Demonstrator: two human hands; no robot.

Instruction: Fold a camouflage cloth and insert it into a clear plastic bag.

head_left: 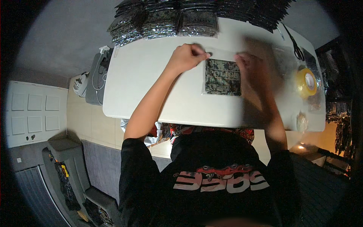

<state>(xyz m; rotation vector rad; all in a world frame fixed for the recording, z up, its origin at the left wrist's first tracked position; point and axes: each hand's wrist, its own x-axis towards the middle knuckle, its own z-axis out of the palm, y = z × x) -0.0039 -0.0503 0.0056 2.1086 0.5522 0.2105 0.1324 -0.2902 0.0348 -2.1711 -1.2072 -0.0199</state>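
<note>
A clear plastic bag (204,86) with a folded camouflage cloth item (223,77) inside lies flat on the white table, in front of me. Its see-through flap stretches along the far side. My left hand (185,58) pinches the flap's left corner between thumb and curled fingers. At the opposite corner is my right hand (252,66), smeared by motion, its fingers drawn together on the edge of the flap. The palm side of both hands is hidden.
Stacks of bagged camouflage items (162,23) line the table's (151,64) far edge. On the right lie black scissors (298,52), a yellow tape roll (307,83) and clear plastic bags (315,101). A grey sofa (89,178) stands to the left, behind the table.
</note>
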